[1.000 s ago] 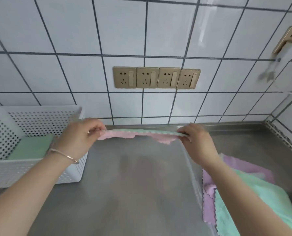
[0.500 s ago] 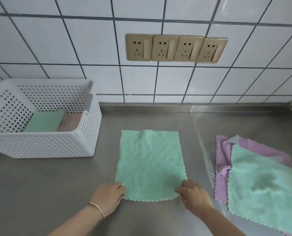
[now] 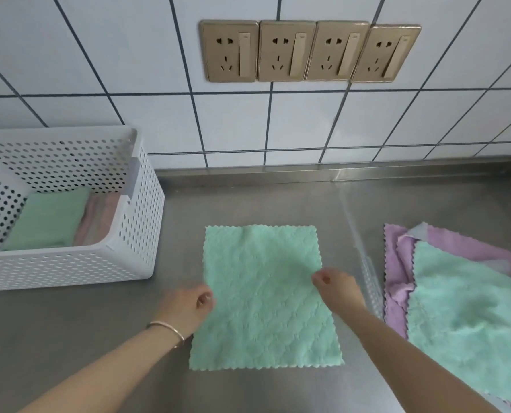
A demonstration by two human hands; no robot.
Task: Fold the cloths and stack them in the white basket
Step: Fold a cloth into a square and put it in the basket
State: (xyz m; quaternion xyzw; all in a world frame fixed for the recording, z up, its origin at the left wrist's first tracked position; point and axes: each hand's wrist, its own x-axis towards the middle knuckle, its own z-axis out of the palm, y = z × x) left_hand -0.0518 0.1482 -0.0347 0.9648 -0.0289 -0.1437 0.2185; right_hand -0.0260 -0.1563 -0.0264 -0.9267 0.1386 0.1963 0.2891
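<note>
A mint-green cloth lies spread flat on the steel counter in front of me. My left hand rests at the middle of its left edge, fingers curled and pinching that edge. At the middle of the right edge, my right hand pinches the cloth in the same way. The white perforated basket stands at the left and holds a folded green cloth beside a folded pink cloth.
At the right lies a loose pile: a green cloth on top of a purple cloth. A tiled wall with a row of gold sockets rises behind the counter. Bare steel lies between cloth and wall.
The cloth was stretched in the air between both hands, then laid flat on the counter. Both hands have since slid from its near corners up to the middle of its side edges.
</note>
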